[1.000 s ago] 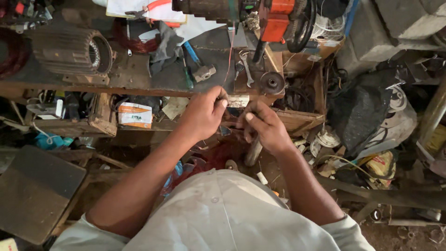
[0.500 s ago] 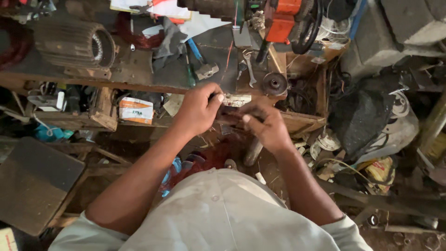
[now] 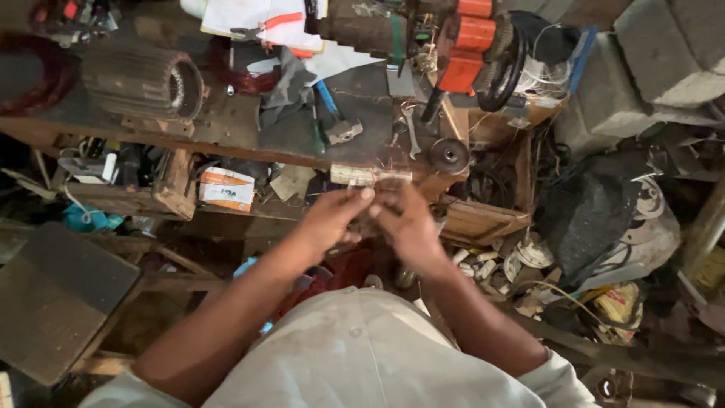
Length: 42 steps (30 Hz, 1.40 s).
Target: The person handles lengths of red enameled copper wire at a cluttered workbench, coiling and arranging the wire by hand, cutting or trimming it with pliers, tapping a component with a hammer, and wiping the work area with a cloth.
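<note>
Small pale block [image 3: 362, 176] held higher than before, nearer the workbench [image 3: 249, 136] edge; left hand [image 3: 332, 219] and right hand [image 3: 408, 227] both pinch it, fingers closed.

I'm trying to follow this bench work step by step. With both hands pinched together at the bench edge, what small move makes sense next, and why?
Probably steady the small pale part with the left hand while the right hand works it; both hands meet at it, over the cluttered workbench edge.

Repair workshop | cluttered wooden table [image 3: 249, 132] | finned motor stator [image 3: 143, 83] | orange power tool [image 3: 472, 41] | pliers [image 3: 260, 26], scattered scrap parts
</note>
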Each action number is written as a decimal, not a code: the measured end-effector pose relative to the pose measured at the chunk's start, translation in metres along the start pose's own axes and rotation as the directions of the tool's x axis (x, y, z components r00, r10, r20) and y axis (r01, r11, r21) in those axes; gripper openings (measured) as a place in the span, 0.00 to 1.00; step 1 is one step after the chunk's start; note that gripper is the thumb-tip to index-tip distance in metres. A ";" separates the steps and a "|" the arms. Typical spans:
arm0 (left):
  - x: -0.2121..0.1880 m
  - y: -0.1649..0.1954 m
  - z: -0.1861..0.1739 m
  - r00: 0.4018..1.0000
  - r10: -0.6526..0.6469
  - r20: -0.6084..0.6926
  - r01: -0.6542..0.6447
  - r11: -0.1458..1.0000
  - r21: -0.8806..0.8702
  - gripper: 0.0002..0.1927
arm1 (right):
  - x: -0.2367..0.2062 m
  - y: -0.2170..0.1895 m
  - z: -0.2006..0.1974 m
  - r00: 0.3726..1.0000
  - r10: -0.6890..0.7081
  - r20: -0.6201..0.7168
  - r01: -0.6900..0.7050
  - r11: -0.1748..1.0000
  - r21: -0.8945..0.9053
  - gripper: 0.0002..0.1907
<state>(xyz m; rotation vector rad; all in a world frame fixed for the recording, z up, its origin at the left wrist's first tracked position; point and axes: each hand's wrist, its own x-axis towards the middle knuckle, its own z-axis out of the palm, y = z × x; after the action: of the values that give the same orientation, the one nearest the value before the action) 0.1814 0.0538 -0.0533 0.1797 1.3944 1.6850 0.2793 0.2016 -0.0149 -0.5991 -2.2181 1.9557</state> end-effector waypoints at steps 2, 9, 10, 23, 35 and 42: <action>0.011 -0.016 -0.006 0.941 0.330 -0.074 -0.325 0.943 0.071 0.14 | -0.002 0.016 0.021 0.963 -0.217 0.160 0.197 0.972 0.131 0.17; -0.012 -0.033 -0.042 0.854 0.513 -0.084 -0.351 0.687 0.636 0.12 | 0.003 0.064 0.030 0.938 -0.181 0.296 0.106 0.962 0.253 0.06; -0.015 -0.031 -0.045 0.862 0.501 -0.074 -0.381 0.737 0.558 0.12 | 0.005 0.067 0.030 0.945 -0.165 0.283 0.071 0.947 0.314 0.06; -0.032 -0.013 -0.071 0.860 0.485 -0.160 -0.447 0.866 0.225 0.09 | 0.020 0.034 0.010 0.973 -0.131 0.189 -0.057 0.659 0.750 0.09; -0.028 0.012 -0.053 0.882 0.455 -0.126 -0.454 0.890 0.035 0.26 | 0.022 0.000 0.018 0.950 -0.217 0.225 0.060 0.832 0.552 0.35; -0.027 0.028 -0.050 0.865 0.501 -0.008 -0.498 0.857 -0.135 0.50 | 0.019 0.005 0.024 0.810 -0.255 0.528 0.099 0.947 0.306 0.44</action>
<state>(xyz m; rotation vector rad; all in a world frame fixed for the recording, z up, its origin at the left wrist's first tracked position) 0.1504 0.0011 -0.0362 0.5270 1.2754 2.1853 0.2552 0.1869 -0.0271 0.2641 -2.1112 2.4977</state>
